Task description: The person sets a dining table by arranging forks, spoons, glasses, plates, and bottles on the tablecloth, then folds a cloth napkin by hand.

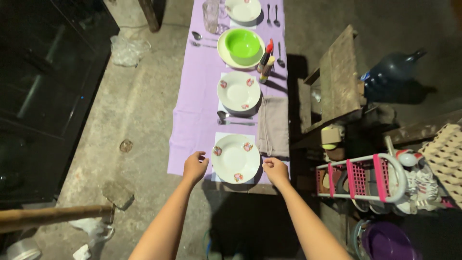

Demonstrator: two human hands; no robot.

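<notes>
**Two hands flank the nearest plate on a set worktop**

Head view: a long, narrow worktop runs away from the camera, covered by a lilac cloth. At its near end lies a white plate with small red flower marks, resting on a white mat. The left hand sits just beside the plate's left rim, fingers curled loosely, grip released and holding nothing; whether a fingertip touches the rim cannot be told. The right hand sits at the plate's right rim, fingers bent inward close to the edge; its grip looks loosely clenched, and I cannot tell whether it pinches anything.

Just beyond the right hand, a folded grey-brown napkin lies along the cloth's right edge. Past the near plate, a spoon and fork lie crosswise, then a second flowered plate. Farther on stands a green bowl in a pale dish, with two bottles leaning beside it, one red-capped. A third plate and a clear glass stand at the far end, with more cutlery nearby.

To the right of the worktop stand a rough wooden bench, a dark blue water jug, a white and pink dish rack and an egg tray. The floor is bare concrete.
</notes>
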